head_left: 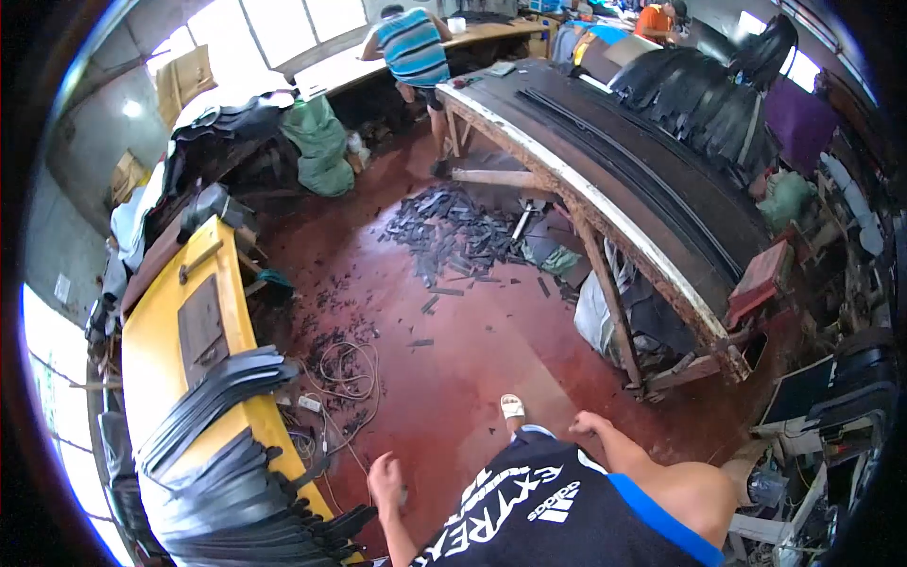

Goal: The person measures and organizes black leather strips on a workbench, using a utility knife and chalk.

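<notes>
My left hand hangs low in front of me, to the right of the yellow table and its stacks of dark strips. Its fingers are bent, and whether they hold anything is too small to tell. On the other side, my right hand is over the red floor with its fingers curled; I cannot make out anything in it. Neither hand touches a table. One sandalled foot shows between the hands.
Dark scraps lie heaped on the floor ahead. A cable coils beside the yellow table. At right stands a long table with dark strips. A person in a striped shirt leans at the back bench; another in orange is farther right.
</notes>
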A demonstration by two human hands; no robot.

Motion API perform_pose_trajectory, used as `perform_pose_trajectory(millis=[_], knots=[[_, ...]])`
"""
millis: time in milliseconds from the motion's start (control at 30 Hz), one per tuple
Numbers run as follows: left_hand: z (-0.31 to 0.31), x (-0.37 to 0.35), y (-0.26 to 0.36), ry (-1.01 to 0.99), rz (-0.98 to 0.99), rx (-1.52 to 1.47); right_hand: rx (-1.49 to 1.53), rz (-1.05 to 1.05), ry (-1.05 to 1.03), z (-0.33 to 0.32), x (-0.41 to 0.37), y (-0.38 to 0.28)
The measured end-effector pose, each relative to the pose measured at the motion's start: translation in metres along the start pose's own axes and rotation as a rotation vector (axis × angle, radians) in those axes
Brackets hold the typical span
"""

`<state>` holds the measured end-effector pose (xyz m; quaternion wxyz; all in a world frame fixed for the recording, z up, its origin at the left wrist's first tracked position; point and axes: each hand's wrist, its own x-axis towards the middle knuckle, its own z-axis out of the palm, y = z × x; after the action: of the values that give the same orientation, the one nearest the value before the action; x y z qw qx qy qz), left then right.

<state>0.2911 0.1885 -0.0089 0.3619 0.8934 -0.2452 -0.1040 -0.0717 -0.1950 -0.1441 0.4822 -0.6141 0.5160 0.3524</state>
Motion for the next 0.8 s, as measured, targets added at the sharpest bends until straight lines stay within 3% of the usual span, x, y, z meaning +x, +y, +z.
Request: perform_pose_trajectory(millis=[33, 100, 133, 167, 267, 367, 400, 567, 800], knots=[[0.019, 0.023, 0.047, -0.24, -0.165, -0.112, -0.021, -0.076, 0.12, -0.016, 0.001, -0.014], [0.092, 0.063, 0.011, -0.561, -0.021, 0.005, -0.032, -0.16, 0.256, -0.043, 0.016, -0.039], [0.113, 0.075, 0.008, -0.642, -0.022, 0.035, 0.108, -0.235, 0.359, -0.058, 0.025, -0.055], [0.131, 0.085, 0.003, -0.667, -0.055, 0.104, 0.248, -0.306, 0.463, -0.073, 0.033, -0.069], [0.17, 0.098, -0.027, -0.597, -0.331, 0.009, 0.28, -0.391, 0.493, -0.122, 0.028, -0.116], [0.189, 0.117, -0.058, -0.585, -0.327, 0.17, 0.221, -0.371, 0.492, -0.159, 0.045, -0.146], [0.185, 0.125, -0.061, -0.644, -0.17, 0.22, 0.182, -0.341, 0.484, -0.167, 0.054, -0.153], [0.205, 0.253, -0.069, -0.693, -0.079, 0.276, 0.07, -0.193, 0.429, -0.191, 0.097, -0.186], [0.207, 0.492, -0.065, -0.737, 0.092, 0.395, 0.225, -0.093, 0.405, -0.215, 0.121, -0.274]])
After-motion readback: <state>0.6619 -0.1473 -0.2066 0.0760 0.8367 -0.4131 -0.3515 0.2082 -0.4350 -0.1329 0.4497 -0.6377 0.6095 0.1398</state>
